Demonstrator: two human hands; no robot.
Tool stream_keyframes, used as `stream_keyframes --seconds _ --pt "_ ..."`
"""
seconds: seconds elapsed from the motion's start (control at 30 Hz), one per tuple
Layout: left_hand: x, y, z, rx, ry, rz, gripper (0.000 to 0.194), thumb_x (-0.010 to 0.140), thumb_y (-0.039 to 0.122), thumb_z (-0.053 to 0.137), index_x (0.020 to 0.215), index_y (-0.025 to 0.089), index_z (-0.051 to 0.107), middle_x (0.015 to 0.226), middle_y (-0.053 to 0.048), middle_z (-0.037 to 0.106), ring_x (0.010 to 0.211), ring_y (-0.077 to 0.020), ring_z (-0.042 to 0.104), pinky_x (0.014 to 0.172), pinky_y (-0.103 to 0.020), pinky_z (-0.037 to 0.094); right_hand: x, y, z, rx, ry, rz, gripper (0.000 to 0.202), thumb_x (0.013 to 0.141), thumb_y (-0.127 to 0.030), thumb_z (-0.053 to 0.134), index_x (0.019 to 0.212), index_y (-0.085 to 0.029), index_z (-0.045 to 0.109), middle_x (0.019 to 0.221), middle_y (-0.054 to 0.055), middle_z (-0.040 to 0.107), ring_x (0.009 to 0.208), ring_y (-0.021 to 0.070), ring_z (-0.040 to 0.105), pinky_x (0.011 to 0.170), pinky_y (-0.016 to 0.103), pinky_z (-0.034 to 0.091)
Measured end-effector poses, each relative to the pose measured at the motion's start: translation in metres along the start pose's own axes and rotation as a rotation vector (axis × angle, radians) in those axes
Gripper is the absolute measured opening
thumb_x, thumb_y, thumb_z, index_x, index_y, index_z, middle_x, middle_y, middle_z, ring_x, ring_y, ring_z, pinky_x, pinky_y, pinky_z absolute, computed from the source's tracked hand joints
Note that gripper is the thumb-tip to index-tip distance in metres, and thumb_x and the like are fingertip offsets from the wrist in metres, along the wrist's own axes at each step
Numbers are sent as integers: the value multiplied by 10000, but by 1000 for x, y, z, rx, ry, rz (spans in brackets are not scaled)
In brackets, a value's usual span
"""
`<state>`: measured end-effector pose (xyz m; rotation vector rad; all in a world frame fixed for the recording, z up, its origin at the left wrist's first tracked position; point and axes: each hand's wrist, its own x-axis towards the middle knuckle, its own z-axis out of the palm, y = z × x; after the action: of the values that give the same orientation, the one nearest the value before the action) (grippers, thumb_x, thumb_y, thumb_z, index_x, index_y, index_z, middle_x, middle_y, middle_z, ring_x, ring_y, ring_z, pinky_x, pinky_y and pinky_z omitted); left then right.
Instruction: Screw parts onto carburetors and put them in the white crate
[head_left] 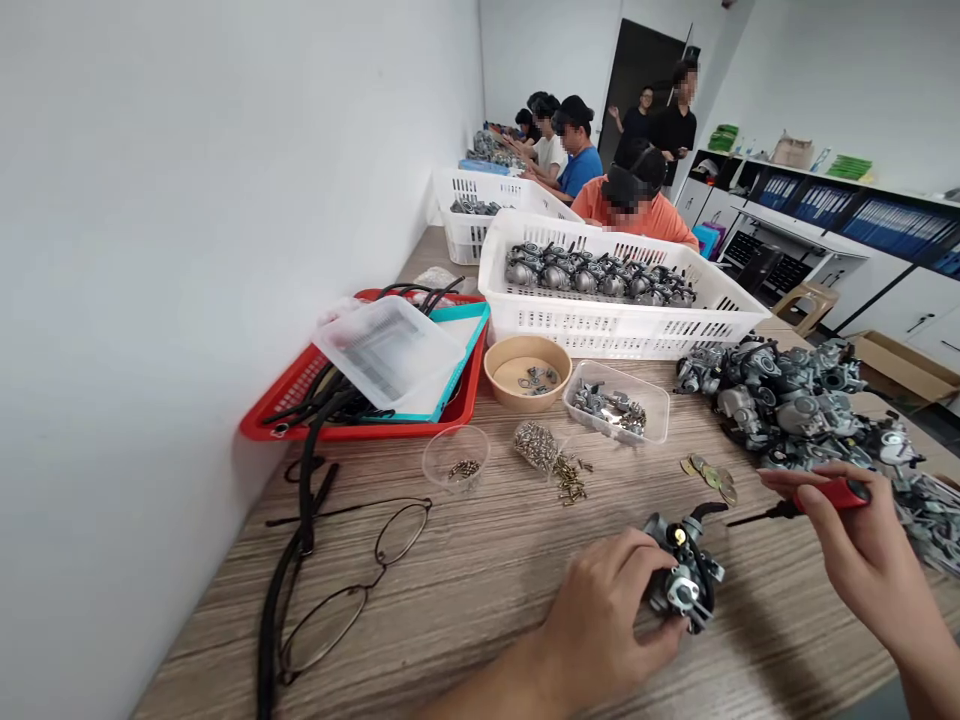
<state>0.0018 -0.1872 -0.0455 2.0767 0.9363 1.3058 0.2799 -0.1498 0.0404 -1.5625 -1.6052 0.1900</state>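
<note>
My left hand (611,610) grips a small metal carburetor (686,580) from its left side, thumb at the near edge and fingers on top, on the wood-grain table (495,560). A black hose curves off the carburetor's far end. To the right, my right hand (862,545) is closed round a screwdriver (836,495) with a red and black handle. Its dark shaft points left, the tip in the air close to the hose. Several round brass-coloured discs (709,473) lie just beyond.
Carburetors are piled (802,400) at right. Behind stand a white basket (615,330) of carburetors, a tan bowl (527,395), a clear tray (660,415) and loose screws (571,482). Eyeglasses (382,565) and a red basket (360,432) are at left. A person in orange (660,215) sits opposite.
</note>
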Motion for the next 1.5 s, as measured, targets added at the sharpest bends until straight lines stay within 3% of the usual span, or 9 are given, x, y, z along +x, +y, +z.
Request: stream_keyframes --seconds 0.1,0.17,0.3,0.43,0.6,0.77,1.0,1.2,1.5 --pt "-1 -1 1 16 19 11 401 798 255 838 1149 216 648 1069 -54 776 815 -221 773 686 -330 612 3 2 -11 -303 -30 -35 606 851 -851 626 787 -252 687 606 49 727 371 196 581 411 340 407" --pt "0 0 2 19 25 17 407 796 265 839 1150 217 645 1064 -53 780 819 -223 777 688 -330 620 4 -3 -13 -351 69 5 664 798 -904 632 658 -256 674 479 38 625 368 205 567 386 339 366" --pt "1 0 2 16 35 35 427 780 277 853 1146 212 643 1049 -53 778 821 -226 781 695 -332 635 3 -18 3 -127 178 145 671 747 -885 720 841 -221 741 561 56 701 480 238 673 435 333 510" --pt "1 -1 2 17 41 53 438 792 299 852 1167 207 645 1058 -64 779 840 -233 786 713 -333 646 6 -24 38 127 187 110 638 785 -816 777 926 -196 734 679 69 755 531 215 708 488 319 595" --pt "1 -1 1 34 41 57 463 779 307 878 1165 208 644 1051 -53 782 820 -233 787 700 -333 648 16 -25 81 337 41 69 558 839 -732 797 919 -185 723 663 57 760 499 193 705 488 300 620" --pt "0 -2 4 46 45 58 457 796 340 881 1166 215 644 1058 -48 784 833 -227 787 719 -323 646 17 -26 99 367 -73 40 526 874 -703 784 913 -182 723 640 62 768 510 197 725 511 293 640" --pt "1 -3 4 31 43 61 460 779 337 894 1143 205 646 1048 -51 781 825 -227 784 707 -319 639 12 -27 102 395 -128 32 501 868 -680 804 946 -191 732 713 67 797 561 211 756 552 317 671" --pt "1 -3 4 33 35 47 508 729 302 937 1137 203 649 1049 -49 783 825 -238 789 711 -332 644 10 -27 100 419 -70 45 498 865 -676 806 949 -191 727 713 73 800 545 207 738 527 312 647" --pt "0 -3 3 24 2 22 439 793 336 888 1150 209 669 1068 -53 784 869 -235 788 736 -329 633 -2 -16 52 511 208 107 434 799 -576 898 889 -181 743 769 59 745 587 203 697 553 340 595"
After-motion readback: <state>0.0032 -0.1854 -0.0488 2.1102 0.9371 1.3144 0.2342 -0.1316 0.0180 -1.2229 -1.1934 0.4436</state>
